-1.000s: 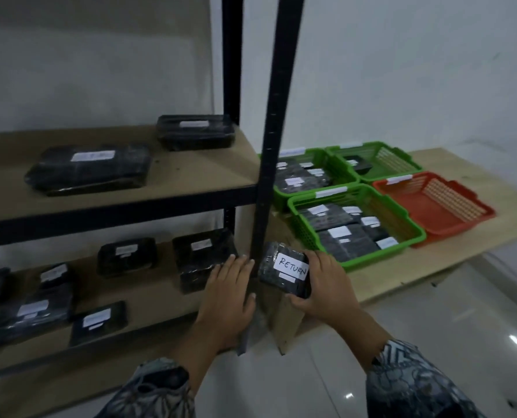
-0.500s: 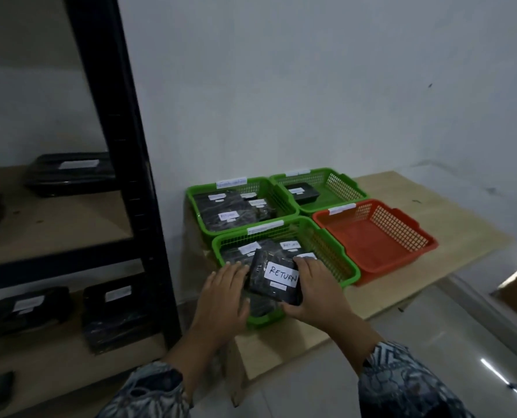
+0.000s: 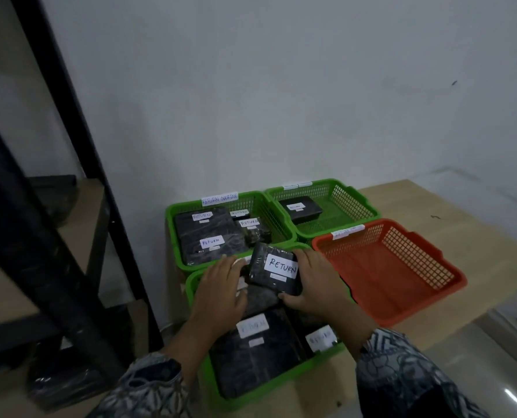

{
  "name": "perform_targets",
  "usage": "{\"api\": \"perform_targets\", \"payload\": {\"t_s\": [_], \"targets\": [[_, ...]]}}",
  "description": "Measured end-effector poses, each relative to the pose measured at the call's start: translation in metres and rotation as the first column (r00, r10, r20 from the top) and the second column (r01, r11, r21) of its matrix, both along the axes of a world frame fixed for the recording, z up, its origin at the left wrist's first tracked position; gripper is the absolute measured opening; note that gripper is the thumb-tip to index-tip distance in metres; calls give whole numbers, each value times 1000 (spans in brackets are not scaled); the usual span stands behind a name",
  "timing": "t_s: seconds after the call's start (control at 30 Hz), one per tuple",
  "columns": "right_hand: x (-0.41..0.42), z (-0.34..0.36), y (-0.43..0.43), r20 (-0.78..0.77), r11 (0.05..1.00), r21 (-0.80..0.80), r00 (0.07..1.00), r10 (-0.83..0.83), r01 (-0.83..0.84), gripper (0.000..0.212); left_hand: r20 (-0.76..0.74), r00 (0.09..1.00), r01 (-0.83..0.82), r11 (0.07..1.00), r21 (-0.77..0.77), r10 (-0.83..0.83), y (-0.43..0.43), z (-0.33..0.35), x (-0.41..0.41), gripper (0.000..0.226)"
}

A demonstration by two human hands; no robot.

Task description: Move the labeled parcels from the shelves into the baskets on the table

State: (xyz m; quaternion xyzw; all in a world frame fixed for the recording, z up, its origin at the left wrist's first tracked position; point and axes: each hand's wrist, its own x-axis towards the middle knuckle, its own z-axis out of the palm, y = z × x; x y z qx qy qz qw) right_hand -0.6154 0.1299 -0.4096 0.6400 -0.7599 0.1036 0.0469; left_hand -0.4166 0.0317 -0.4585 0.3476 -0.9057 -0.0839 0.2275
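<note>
Clamping a glossy black film-wrapped rectangular parcel, label up, right grip hangs over the green lattice basket; left grip flat, fingers straight.

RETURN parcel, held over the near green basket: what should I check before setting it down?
1. Label on parcel reads RETURN: ok.
2. Right grip curled round the parcel's right edge: ok.
3. Left grip flat at its left side, contact: cannot tell.
4. Parcel above the near basket: ok.
5. Near basket's tag matches: cannot tell, hidden behind parcel and grips.
6. Free spot underneath: cannot tell; other parcels already lie inside.
</note>
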Motion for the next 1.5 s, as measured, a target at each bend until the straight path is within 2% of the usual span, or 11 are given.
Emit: {"api": "perform_targets", "payload": {"t_s": [0.13, 0.33, 0.53, 0.7, 0.83, 1.07, 1.2, 1.3, 1.5], "targets": [[-24, 7, -46, -21, 998, 62, 999, 26, -25, 92, 50, 997, -57, 998, 6, 57, -41, -3, -19, 59], [-60, 7, -103, -17, 986, 155, 998, 56, -53, 90, 45, 996, -84, 995, 56, 81, -71, -14, -53, 59], [-100, 3, -165, 24, 946, 271, 984, 177, -177, 82, 8, 987, -161, 981, 109, 161, -87, -32, -79, 57], [-122, 3, -211, -71, 808, 514, 924, 376, -289, 89, 51, 965, -261, 960, 105, 257, -87, -43, -92, 55], [-124, -4, -229, -112, 703, 626, 854, 508, -337, 87, 70, 947, -321, 936, 142, 314, -89, -47, -98, 55], [-124, -18, -254, -181, 629, 689, 755, 630, -360, 88, 101, 927, -371, 920, 128, 360, -89, -51, -100, 55], [-124, -31, -263, -129, 594, 720, 772, 622, -358, 85, 128, 918, -390, 913, 121, 375, -86, -51, -101, 54], [-123, -35, -265, -154, 591, 728, 757, 635, -348, 80, 156, 910, -403, 909, 108, 385, -85, -52, -103, 54], [-117, -46, -268, -178, 601, 719, 743, 645, -350, 82, 108, 915, -399, 909, 121, 387, -82, -54, -105, 52]]}}
